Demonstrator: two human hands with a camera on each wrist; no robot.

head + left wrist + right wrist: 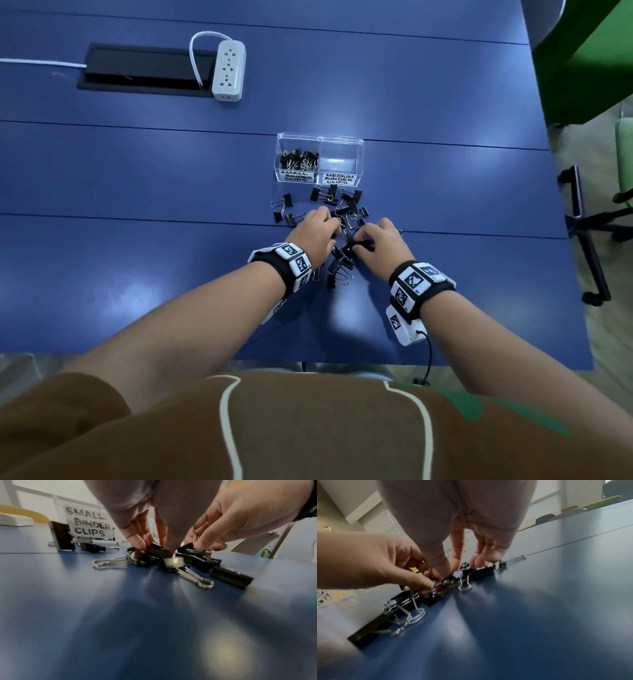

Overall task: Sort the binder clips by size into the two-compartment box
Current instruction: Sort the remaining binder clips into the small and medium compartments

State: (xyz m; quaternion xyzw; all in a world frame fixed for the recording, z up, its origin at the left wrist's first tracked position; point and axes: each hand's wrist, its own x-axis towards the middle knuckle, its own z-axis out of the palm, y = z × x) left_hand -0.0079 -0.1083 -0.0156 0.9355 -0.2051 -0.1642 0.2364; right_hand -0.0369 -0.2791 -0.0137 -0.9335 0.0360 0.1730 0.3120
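Observation:
A clear two-compartment box [356, 142] stands on the blue table. Its left compartment, labelled small binder clips [89, 522], holds several small black clips [299, 158]; the right one, labelled medium, looks empty. A loose pile of black binder clips [342, 205] lies in front of the box. My left hand [334, 234] reaches down into the pile and pinches a clip [440, 588] by its wire handles. Just to its right, my right hand [359, 241] pinches another black clip [363, 244] between thumb and fingers. More clips [337, 272] lie between my wrists.
A white power strip [228, 71] and a black cable hatch [144, 66] sit at the far left. An office chair's base [589, 233] stands off the table's right edge. The table's front edge [411, 363] runs close to my body.

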